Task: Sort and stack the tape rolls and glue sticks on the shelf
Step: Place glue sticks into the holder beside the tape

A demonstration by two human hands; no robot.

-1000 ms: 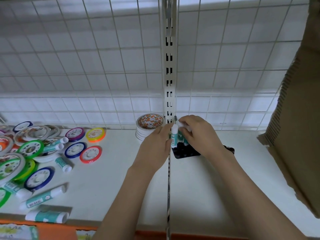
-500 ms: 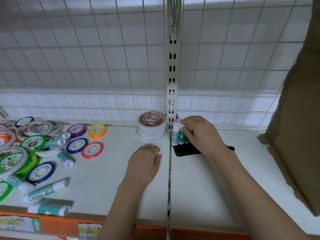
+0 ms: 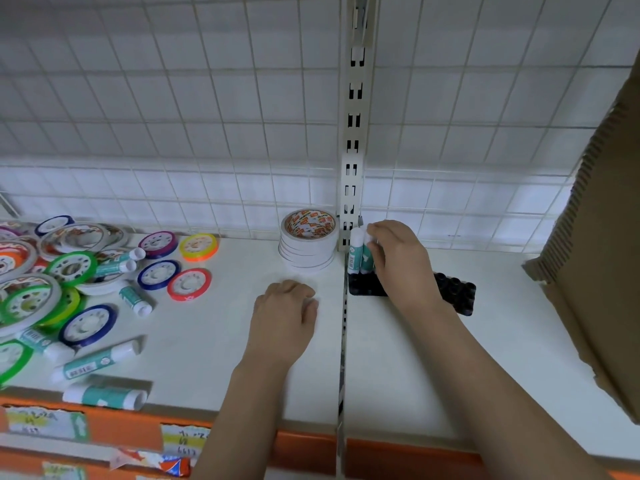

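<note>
Right hand (image 3: 398,258) fingers (image 3: 375,249) curled round upright glue sticks (image 3: 360,252) standing in a black tray (image 3: 457,292) at the shelf (image 3: 415,358) back edge, just right of the slotted post (image 3: 351,174). Left hand (image 3: 284,313) rests knuckles-up on the shelf, fingers loosely curled, holding nothing. Cardboard box (image 3: 595,237) fills the right end. White tape stack (image 3: 308,242) at the back edge, left of the post. Loose coloured tape rolls (image 3: 86,271) and lying glue sticks (image 3: 100,360) crowd the left end. Risk: tall sticks tip if released crooked; front-edge stick (image 3: 104,396) may roll off. Labels: stick text blurred, price tags (image 3: 183,441) handwritten, unreadable.
</note>
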